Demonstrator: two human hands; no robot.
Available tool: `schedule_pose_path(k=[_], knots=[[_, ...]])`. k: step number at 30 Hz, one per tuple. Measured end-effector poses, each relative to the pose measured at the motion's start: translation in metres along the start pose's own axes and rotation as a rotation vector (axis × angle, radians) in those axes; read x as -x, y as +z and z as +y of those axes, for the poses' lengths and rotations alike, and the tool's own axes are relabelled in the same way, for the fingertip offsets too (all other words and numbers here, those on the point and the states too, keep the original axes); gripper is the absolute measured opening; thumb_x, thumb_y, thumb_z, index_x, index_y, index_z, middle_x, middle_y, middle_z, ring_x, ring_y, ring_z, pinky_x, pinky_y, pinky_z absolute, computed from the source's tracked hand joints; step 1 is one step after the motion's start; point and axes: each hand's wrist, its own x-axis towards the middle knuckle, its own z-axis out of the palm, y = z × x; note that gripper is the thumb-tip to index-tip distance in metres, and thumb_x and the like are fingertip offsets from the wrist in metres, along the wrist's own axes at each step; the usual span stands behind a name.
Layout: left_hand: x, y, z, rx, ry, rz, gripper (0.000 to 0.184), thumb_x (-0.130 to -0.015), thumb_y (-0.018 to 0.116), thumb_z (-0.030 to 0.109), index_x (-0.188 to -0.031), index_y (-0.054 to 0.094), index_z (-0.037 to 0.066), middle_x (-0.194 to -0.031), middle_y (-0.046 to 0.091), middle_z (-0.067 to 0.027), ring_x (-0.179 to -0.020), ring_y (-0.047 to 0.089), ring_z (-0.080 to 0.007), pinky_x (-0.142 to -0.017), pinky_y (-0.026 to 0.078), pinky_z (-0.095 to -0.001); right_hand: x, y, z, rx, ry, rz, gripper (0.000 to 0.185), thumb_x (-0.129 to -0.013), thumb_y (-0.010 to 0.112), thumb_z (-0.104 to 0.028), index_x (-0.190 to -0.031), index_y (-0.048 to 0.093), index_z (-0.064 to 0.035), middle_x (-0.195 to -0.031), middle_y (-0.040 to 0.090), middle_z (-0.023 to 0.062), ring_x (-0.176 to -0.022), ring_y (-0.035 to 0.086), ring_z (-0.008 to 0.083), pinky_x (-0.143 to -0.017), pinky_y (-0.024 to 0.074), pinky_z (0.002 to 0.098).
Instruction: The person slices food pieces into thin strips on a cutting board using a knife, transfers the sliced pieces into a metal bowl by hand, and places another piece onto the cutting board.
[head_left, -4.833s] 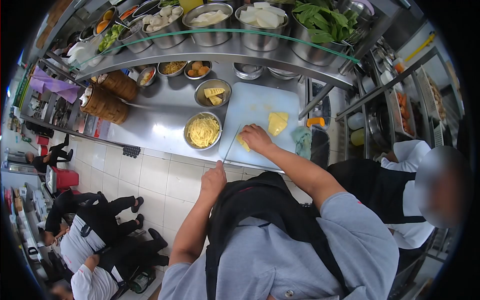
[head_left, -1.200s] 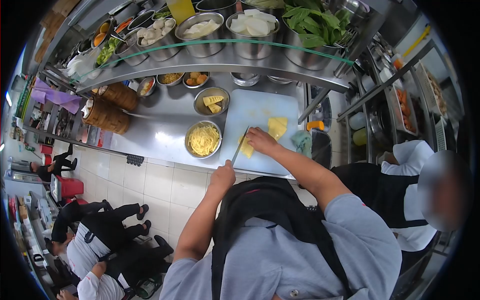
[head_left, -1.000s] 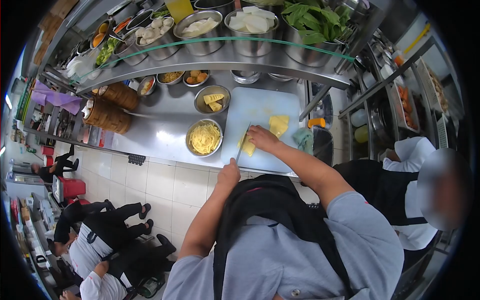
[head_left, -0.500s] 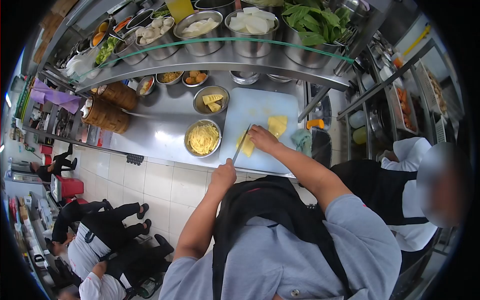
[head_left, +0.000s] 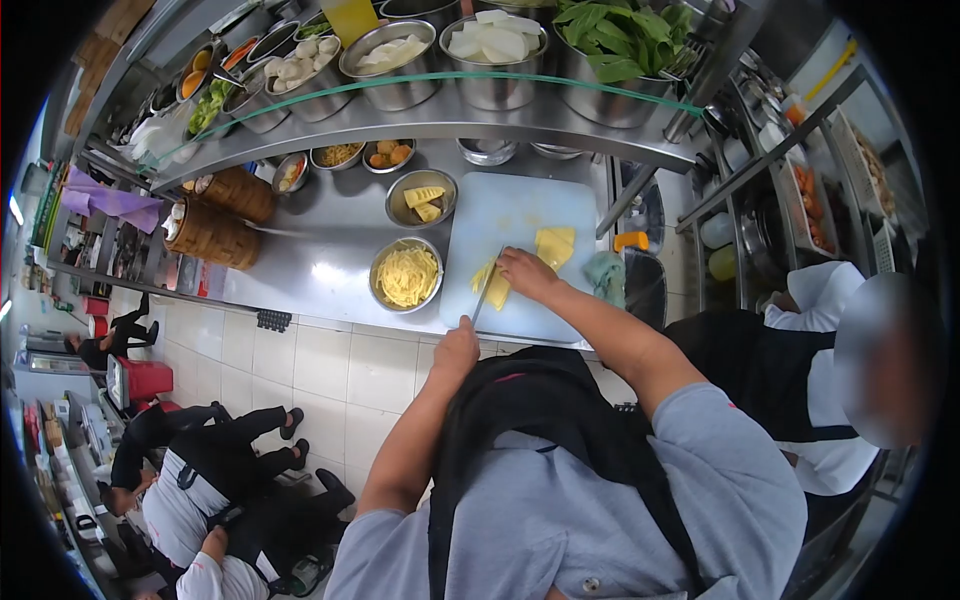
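Left hand (head_left: pixel 457 346) gripping knife (head_left: pixel 483 297), bowl (head_left: pixel 411 309) holding yellow strips (head_left: pixel 406 275)

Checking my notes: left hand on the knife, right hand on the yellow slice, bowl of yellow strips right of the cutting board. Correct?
No: the head view shows the bowl of yellow strips left of the cutting board. The left hand is on the knife, the right hand on the yellow slice.

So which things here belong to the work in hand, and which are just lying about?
In use:
- knife, in the left hand
- yellow slices under the right hand
- cutting board
- probably the yellow shreds

Lying about:
- green cloth
- bamboo steamers
- purple cloth
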Motion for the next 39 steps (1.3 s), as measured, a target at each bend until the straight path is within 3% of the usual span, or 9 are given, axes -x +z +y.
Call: schedule_pose_path(k=[6,11,15,20,29,32,35,39], knots=[[0.004,-0.023,0.000,-0.018,0.027,-0.032,0.017,-0.100,0.050,0.017,-0.106,0.050,0.000,-0.080,0.070,-0.0305,-0.079,0.072,-0.0484,-0.070,0.059,-0.0577,0.003,-0.003,-0.003,0.004,0.112,0.030,0.022,-0.087,0.067,-0.014,-0.107,0.068,-0.0048,-0.111,0.065,0.0130,-0.108,0.064,0.0350,-0.093,0.0547,0.0445],[-0.005,0.011,-0.005,-0.027,0.039,0.051,0.018,-0.101,0.049,0.016,-0.107,0.050,-0.001,-0.079,0.070,-0.0301,-0.077,0.072,-0.0484,-0.070,0.059,-0.0582,0.003,-0.002,-0.002,-0.025,0.085,0.046,0.020,-0.089,0.067,-0.014,-0.105,0.069,-0.0041,-0.107,0.065,0.0136,-0.106,0.065,0.0347,-0.093,0.0537,0.0446],[-0.005,-0.026,-0.004,-0.014,0.041,-0.051,0.020,-0.102,0.049,0.019,-0.107,0.051,0.000,-0.082,0.071,-0.0310,-0.080,0.071,-0.0498,-0.073,0.058,-0.0602,0.005,-0.001,-0.001,-0.048,0.138,0.069,0.018,-0.089,0.066,-0.014,-0.104,0.070,-0.0045,-0.105,0.067,0.0131,-0.104,0.065,0.0348,-0.092,0.0540,0.0445],[-0.005,0.000,-0.007,0.005,0.027,-0.036,0.021,-0.102,0.049,0.020,-0.107,0.051,0.000,-0.082,0.070,-0.0320,-0.080,0.071,-0.0498,-0.072,0.058,-0.0601,0.006,0.000,0.001,-0.034,0.088,0.058,0.017,-0.090,0.065,-0.013,-0.103,0.070,-0.0039,-0.104,0.067,0.0143,-0.102,0.066,0.0359,-0.091,0.0542,0.0452],[-0.002,-0.013,-0.007,-0.058,0.056,-0.026,0.019,-0.102,0.050,0.021,-0.105,0.051,0.002,-0.079,0.070,-0.0290,-0.078,0.072,-0.0484,-0.069,0.058,-0.0593,0.010,-0.002,-0.001,-0.027,0.128,0.075,0.015,-0.089,0.067,-0.013,-0.100,0.070,-0.0037,-0.102,0.068,0.0149,-0.100,0.066,0.0375,-0.089,0.0542,0.0462],[-0.012,-0.001,-0.010,-0.006,0.065,0.006,0.020,-0.102,0.050,0.023,-0.106,0.051,0.003,-0.080,0.070,-0.0292,-0.079,0.072,-0.0482,-0.070,0.057,-0.0598,0.011,-0.007,-0.003,-0.044,0.119,0.075,0.015,-0.089,0.067,-0.014,-0.099,0.070,-0.0036,-0.103,0.068,0.0150,-0.099,0.066,0.0378,-0.088,0.0541,0.0462],[-0.004,-0.043,0.003,-0.074,0.047,-0.069,0.016,-0.102,0.051,0.018,-0.106,0.054,0.003,-0.086,0.073,-0.0271,-0.084,0.074,-0.0461,-0.074,0.059,-0.0559,0.013,-0.006,0.000,-0.048,0.153,0.068,0.015,-0.089,0.067,-0.014,-0.099,0.070,-0.0037,-0.104,0.068,0.0148,-0.099,0.066,0.0375,-0.089,0.0540,0.0461],[-0.005,-0.023,-0.007,-0.103,0.032,-0.078,0.019,-0.103,0.051,0.022,-0.107,0.054,0.003,-0.087,0.072,-0.0277,-0.084,0.073,-0.0468,-0.076,0.059,-0.0565,0.011,-0.003,-0.003,-0.050,0.203,0.038,0.018,-0.088,0.069,-0.014,-0.103,0.069,-0.0027,-0.106,0.067,0.0156,-0.103,0.066,0.0375,-0.091,0.0534,0.0463]])
